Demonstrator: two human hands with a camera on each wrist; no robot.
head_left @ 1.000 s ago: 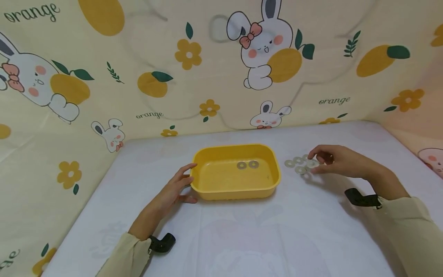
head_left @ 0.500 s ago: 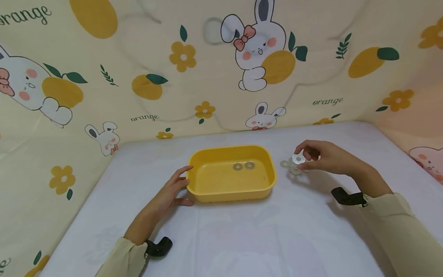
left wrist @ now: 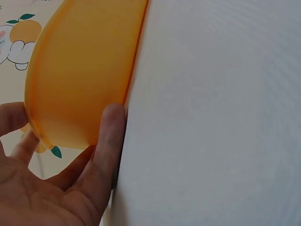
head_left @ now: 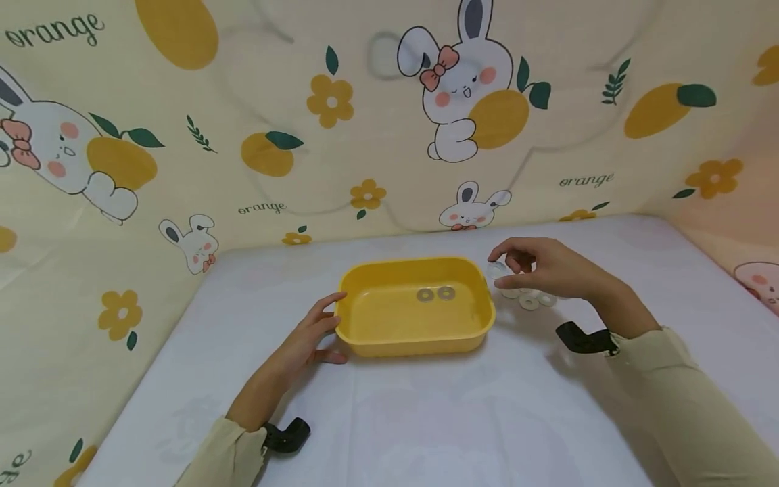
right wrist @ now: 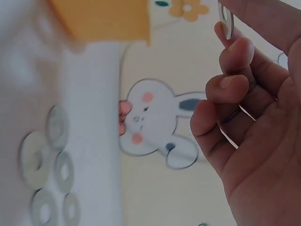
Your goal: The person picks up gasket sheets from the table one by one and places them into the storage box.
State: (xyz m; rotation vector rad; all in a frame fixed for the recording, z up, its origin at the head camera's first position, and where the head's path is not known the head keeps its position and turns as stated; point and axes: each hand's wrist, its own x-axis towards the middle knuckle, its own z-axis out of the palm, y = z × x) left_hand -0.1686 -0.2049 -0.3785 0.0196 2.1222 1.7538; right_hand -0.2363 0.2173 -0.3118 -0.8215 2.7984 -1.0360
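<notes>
My right hand point(head_left: 550, 267) pinches a metal washer point(head_left: 496, 270) between thumb and index finger, just off the right rim of a yellow plastic basin point(head_left: 420, 348). In the right wrist view the held washer point(right wrist: 226, 21) appears edge-on, with the other fingers curled below it and holding nothing. Two washers point(head_left: 446, 293) lie flat inside the basin. Under my right hand, several more washers point(head_left: 528, 302) lie together on the table, partly hidden by it. At the basin's left end, my left hand point(head_left: 299, 345) rests its fingertips on the rim, while the thumb point(left wrist: 113, 127) lies along the lower outer wall.
A white cloth covers the table point(head_left: 414, 419). Behind it hangs a cream backdrop point(head_left: 377, 101) with printed rabbits and oranges, and a pinkish side panel point(head_left: 748, 223) stands at the right. Each wrist wears a black camera mount point(head_left: 286, 436).
My right hand has picked up a washer from the loose group and carried it left to the basin's right rim. My left hand stays at the basin's left end.
</notes>
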